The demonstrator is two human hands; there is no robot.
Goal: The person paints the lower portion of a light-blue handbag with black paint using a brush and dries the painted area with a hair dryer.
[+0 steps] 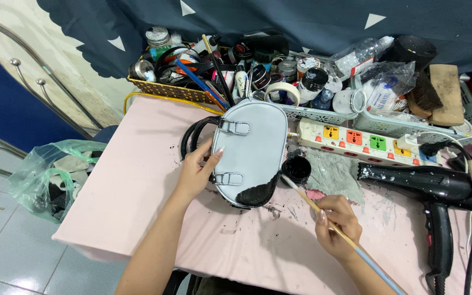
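Observation:
A small pale blue handbag [252,145] lies on the pink table [137,191], its black handles at the left and its near corner painted black. My left hand [198,169] rests on the bag's left side by the straps, steadying it. My right hand [337,224] grips a long thin paintbrush [312,205]; its tip points up-left toward the painted corner, beside a small round pot of black paint [297,167].
A black hair dryer [432,191] lies at the right, with a white power strip [356,142] and grey cloth [334,172] behind. Baskets of paints, brushes and bottles [219,65] line the back. A green plastic bag [45,175] sits on the floor at the left.

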